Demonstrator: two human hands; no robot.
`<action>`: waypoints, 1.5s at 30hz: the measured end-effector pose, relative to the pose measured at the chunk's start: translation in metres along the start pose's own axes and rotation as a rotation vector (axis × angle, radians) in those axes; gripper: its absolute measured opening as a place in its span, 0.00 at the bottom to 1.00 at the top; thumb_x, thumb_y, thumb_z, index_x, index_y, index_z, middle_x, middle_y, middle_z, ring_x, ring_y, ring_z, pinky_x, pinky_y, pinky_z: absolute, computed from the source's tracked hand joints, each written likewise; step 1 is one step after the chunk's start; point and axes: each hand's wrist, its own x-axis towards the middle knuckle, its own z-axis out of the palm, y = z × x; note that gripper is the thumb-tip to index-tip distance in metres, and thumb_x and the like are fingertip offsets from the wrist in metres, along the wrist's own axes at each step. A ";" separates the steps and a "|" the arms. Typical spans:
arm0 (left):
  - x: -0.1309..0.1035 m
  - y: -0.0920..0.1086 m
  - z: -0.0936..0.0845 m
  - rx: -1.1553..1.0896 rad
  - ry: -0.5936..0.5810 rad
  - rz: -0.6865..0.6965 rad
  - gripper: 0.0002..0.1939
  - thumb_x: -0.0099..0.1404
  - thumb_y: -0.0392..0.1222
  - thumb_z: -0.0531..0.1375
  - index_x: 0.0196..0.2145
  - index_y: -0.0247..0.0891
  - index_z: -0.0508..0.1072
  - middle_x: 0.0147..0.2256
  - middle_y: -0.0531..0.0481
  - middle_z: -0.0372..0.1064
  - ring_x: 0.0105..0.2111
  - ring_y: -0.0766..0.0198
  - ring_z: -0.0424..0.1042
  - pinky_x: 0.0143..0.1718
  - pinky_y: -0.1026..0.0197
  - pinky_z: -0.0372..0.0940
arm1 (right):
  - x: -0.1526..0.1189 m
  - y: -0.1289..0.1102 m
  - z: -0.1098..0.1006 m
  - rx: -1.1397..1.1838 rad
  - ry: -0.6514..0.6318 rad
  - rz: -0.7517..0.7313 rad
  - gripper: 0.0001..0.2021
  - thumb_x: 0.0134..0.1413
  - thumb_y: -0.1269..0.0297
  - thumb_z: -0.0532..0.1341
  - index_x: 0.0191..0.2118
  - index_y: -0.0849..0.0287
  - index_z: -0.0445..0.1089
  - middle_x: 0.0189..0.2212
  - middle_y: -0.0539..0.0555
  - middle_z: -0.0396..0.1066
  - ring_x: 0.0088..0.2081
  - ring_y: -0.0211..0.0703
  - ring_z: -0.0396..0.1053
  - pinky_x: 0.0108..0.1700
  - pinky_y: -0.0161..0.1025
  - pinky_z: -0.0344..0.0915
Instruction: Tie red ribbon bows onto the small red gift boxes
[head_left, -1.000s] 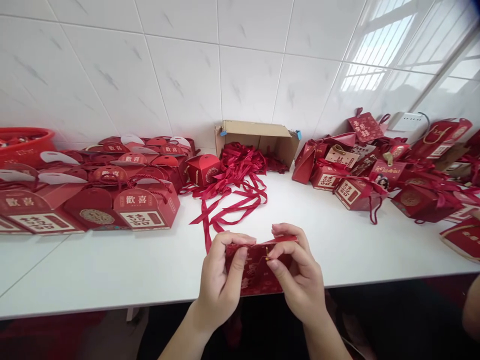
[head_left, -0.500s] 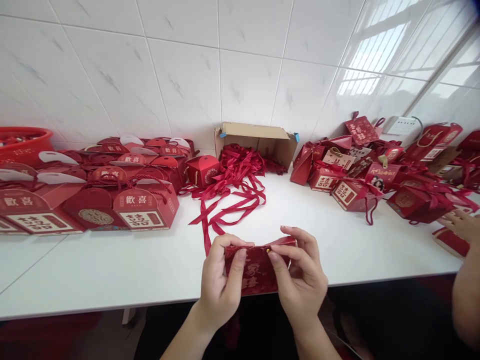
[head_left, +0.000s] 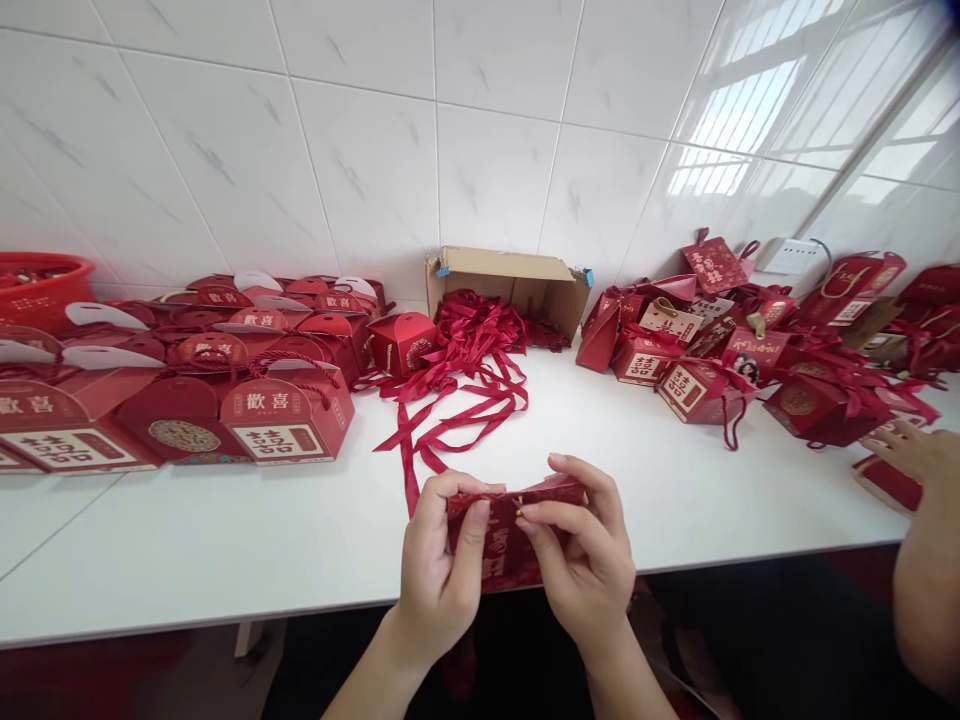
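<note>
Both hands busy on one red packet, held up at the near edge of the white table, roughly centered in view; pale lettering on the side facing the camera

Left hand: closed on the packet's left end, thumb flat on the near face, fingers bent over the top edge and round the back

Right hand: thumb and a finger pinched together at a small gold fitting near the packet's top edge, one finger raised behind; can't tell how the fitting is fixed, fingertips cover part of it

Behind the packet, a pile of dark red ribbon spills from a cardboard box lying on its side against the tiled wall; loose strands run forward toward the left hand

Left side: rows of red gift boxes packed close together, a red plastic tub behind them; one small red box sits just beside the ribbon

Right side: a jumble of ribbon-tied boxes, white power strip at the wall behind

Far right: another person's hand over a flat red pouch; can't tell if it grips
</note>
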 end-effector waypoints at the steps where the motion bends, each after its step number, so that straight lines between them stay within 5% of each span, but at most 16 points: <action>1: 0.000 0.000 0.000 0.000 -0.002 -0.001 0.06 0.69 0.34 0.51 0.42 0.43 0.64 0.37 0.53 0.68 0.38 0.69 0.71 0.41 0.68 0.66 | 0.000 0.000 0.000 -0.002 0.000 0.009 0.10 0.55 0.78 0.60 0.37 0.55 0.71 0.49 0.57 0.62 0.50 0.49 0.64 0.47 0.49 0.69; 17: 0.003 0.003 -0.002 -0.107 0.034 -0.173 0.04 0.66 0.39 0.57 0.39 0.41 0.67 0.34 0.52 0.70 0.33 0.66 0.71 0.35 0.66 0.67 | 0.003 -0.008 0.001 -0.064 -0.021 0.049 0.07 0.55 0.76 0.58 0.36 0.57 0.68 0.49 0.59 0.62 0.51 0.50 0.63 0.48 0.49 0.67; 28: 0.012 0.000 -0.013 -0.340 -0.271 -0.305 0.03 0.67 0.41 0.56 0.36 0.40 0.67 0.42 0.46 0.74 0.45 0.59 0.72 0.49 0.55 0.67 | 0.000 -0.009 -0.003 -0.003 -0.054 0.082 0.07 0.55 0.75 0.58 0.37 0.57 0.68 0.49 0.58 0.61 0.48 0.46 0.65 0.47 0.45 0.68; 45: 0.008 0.002 -0.006 -0.281 -0.192 -0.321 0.04 0.67 0.42 0.56 0.36 0.41 0.67 0.37 0.50 0.74 0.38 0.64 0.74 0.40 0.63 0.70 | 0.000 -0.009 0.001 -0.047 -0.017 0.099 0.07 0.56 0.76 0.57 0.37 0.57 0.68 0.48 0.59 0.61 0.50 0.47 0.65 0.46 0.44 0.69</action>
